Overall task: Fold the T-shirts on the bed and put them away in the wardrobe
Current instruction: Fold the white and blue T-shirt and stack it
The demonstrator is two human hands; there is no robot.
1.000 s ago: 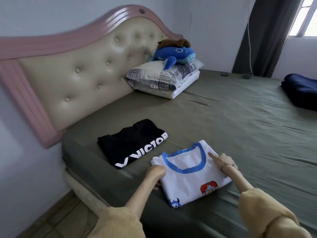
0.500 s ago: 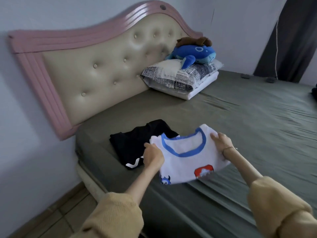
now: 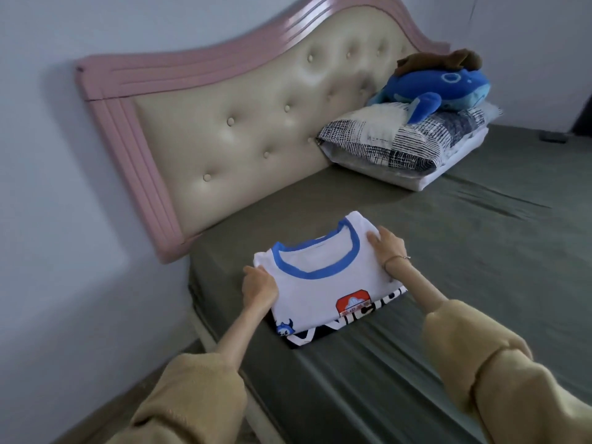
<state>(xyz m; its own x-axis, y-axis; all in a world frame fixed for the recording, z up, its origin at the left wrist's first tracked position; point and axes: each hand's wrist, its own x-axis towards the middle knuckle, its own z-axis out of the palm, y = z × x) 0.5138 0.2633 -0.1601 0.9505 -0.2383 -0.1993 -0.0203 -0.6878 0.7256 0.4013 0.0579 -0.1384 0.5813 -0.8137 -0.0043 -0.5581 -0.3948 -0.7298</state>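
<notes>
Your left hand (image 3: pixel 259 285) and right hand (image 3: pixel 387 248) pinch the folded white T-shirt (image 3: pixel 323 283) by its side edges, fingers curled on the fabric. It lies atop the folded black T-shirt (image 3: pixel 346 325) near the bed (image 3: pixel 464 267) corner, beside the headboard (image 3: pixel 243 123).
</notes>
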